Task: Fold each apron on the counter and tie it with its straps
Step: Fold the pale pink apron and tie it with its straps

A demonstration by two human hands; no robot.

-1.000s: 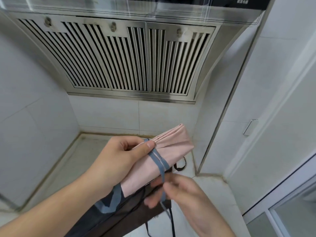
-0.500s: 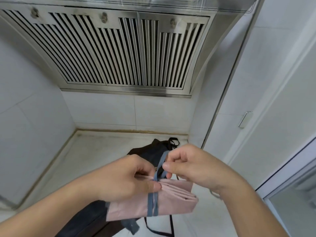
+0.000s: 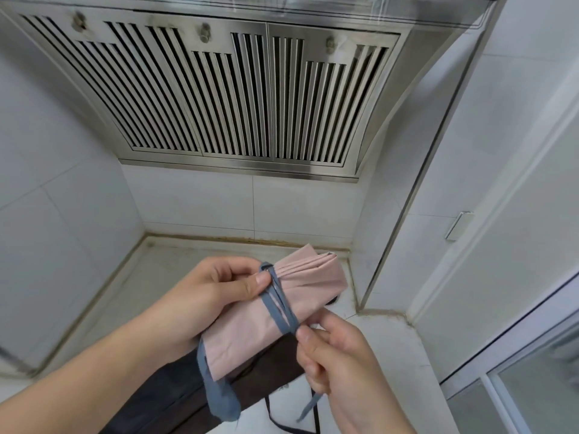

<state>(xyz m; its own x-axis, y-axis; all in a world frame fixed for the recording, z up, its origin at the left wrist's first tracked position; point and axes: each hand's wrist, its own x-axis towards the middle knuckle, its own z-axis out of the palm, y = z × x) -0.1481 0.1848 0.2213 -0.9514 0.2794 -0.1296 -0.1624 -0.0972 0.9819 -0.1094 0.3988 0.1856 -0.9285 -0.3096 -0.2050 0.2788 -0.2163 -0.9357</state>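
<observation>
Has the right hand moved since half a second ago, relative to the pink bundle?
Yes. The right hand was above the folded pink apron, beside the left hand; now it is below the apron's lower edge, pulling the blue-grey strap down.

Left hand [image 3: 216, 296] grips pink apron [image 3: 269, 321]; right hand [image 3: 338, 361] pinches strap [image 3: 280, 311].

right hand [image 3: 338, 355] dropped below bundle | blue strap [image 3: 279, 303] now pulled down-right
</observation>
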